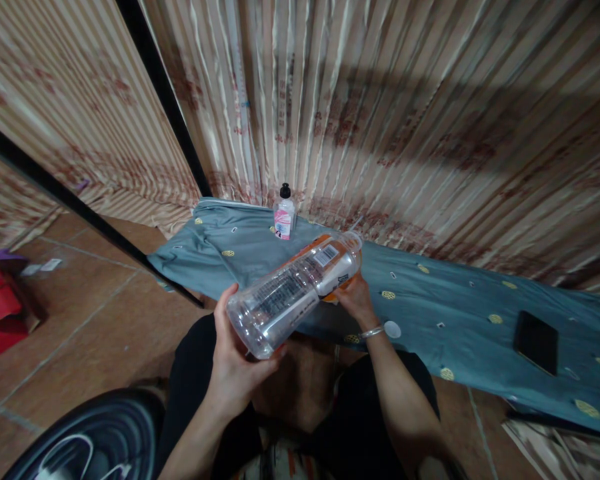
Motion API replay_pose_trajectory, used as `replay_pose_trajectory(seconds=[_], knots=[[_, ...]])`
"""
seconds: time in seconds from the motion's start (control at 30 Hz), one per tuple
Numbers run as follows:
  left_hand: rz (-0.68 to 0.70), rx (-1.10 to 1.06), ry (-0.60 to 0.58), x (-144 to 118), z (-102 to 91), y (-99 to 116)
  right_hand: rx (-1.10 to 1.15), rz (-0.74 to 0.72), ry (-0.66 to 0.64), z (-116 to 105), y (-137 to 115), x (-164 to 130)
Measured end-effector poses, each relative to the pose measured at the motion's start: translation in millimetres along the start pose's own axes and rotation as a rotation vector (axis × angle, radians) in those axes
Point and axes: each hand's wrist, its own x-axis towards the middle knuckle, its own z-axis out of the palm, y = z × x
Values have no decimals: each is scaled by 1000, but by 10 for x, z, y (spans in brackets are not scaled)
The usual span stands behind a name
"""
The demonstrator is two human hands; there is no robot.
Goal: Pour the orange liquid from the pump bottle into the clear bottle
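A large clear plastic bottle (295, 293) with an orange label and a barcode lies tilted between my hands, its neck pointing up and to the right. My left hand (237, 367) grips the bottle's base, thumb and fingers on either side. Around the neck end, my right hand (355, 297) is closed, its fingers partly hidden behind the bottle. Past the bottle, a small clear bottle (283, 220) with a pink label and black cap stands upright on the blue-green cloth (245, 230). Near my right wrist lies a round white disc (393, 329), perhaps a cap.
A dark phone-like slab (536, 342) lies on the cloth at right. Black poles (165, 93) rise at left before a striped curtain (300, 100). On the tiled floor are a red box (0, 307) and a black round stool-like object (87, 433) with a white cable.
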Motion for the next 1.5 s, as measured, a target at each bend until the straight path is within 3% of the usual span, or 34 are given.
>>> replay_pose_trajectory(seconds=[0.37, 0.87, 1.13, 1.5], knots=[[-49, -47, 29, 6, 4, 25, -7, 4, -11, -12, -25, -8], [22, 9, -1, 3, -11, -2, -35, -20, -40, -55, -84, -39], [-64, -72, 31, 8, 1, 41, -17, 26, -44, -63, -111, -35], [-78, -71, 52, 24, 27, 99, -6, 25, -40, -54, -114, -27]])
